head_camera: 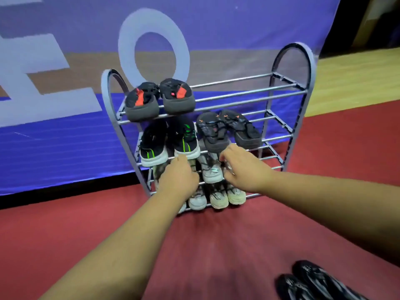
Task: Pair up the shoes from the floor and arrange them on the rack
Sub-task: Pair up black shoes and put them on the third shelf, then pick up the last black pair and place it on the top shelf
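A grey metal shoe rack [249,94] with four tiers stands on the red floor. Its top tier holds a pair of dark slippers with orange patches [160,100]. On the second tier sit black sneakers with green stripes [171,141] and dark flip-flops [227,131]. The third tier carries a grey sneaker [211,169], and the lowest tier pale sneakers [218,195]. My left hand [178,176] and my right hand [244,167] both reach into the third tier at shoes there. The shoes under my hands are mostly hidden. A black pair [311,282] lies on the floor at the bottom right.
A large blue banner [65,137] with white letters hangs right behind the rack. Red carpet [205,245] covers the floor in front, and a yellow wooden floor [357,83] lies at the right. The right halves of the rack's top and third tiers are bare bars.
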Demonstrator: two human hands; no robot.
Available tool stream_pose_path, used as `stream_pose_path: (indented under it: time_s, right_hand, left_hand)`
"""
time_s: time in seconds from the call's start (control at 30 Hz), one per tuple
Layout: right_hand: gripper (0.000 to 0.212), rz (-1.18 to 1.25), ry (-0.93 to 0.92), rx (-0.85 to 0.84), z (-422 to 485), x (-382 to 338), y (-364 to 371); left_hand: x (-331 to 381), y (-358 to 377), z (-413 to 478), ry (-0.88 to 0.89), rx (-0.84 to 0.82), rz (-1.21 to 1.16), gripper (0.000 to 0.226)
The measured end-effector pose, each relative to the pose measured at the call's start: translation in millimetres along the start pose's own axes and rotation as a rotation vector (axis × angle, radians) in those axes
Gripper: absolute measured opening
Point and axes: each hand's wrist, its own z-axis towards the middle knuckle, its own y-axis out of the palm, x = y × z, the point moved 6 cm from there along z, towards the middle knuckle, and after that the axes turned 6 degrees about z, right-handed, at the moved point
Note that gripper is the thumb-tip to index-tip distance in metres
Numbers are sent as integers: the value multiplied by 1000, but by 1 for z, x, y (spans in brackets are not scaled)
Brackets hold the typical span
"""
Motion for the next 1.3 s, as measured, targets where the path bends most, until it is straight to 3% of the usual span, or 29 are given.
stream_pose_path:
  time_s: [0.07,0.17,0.33,0.4,0.47,0.53,0.67,0.77,0.87,1.0,1.17,1.3]
  right_hand:
    - [33,-27,48,-149,-38,25,20]
    - [38,-6,181,-300,-112,68,47]
    - [51,35,449,-557,-235,138,92]
    - [57,-5,529,-661,-275,156,106]
    - [69,-32,627,-780,-310,168,118]
    - [87,36,702,-855,-335,171,129]
    - [111,117,734,-797,-354,173,146]
    - [116,122,721,-744,-357,176,149]
    - [113,134,700,-753,-354,180,148]
    - [103,131,652,-734,-346,173,151]
    - [88,108,496,-670,-320,152,161]
    - [81,-1,356,-600,-295,139,156]
  left_hand:
    - [33,51,-14,99,-297,112,30]
    - [86,124,-57,234,-581,211,41]
    - [122,254,-145,226,-848,136,47]
    - [121,291,-176,144,-901,42,63]
    - [119,317,-201,85,-924,-28,83]
    - [117,336,-219,57,-913,-60,84]
    - [125,342,-235,25,-781,-162,63]
    - [124,348,-239,-14,-801,-196,70]
    - [120,353,-238,-7,-842,-202,85]
    - [118,353,-230,-14,-822,-145,58]
    - [101,355,-218,-68,-852,-24,67]
    - [67,344,-197,-209,-834,-129,51]
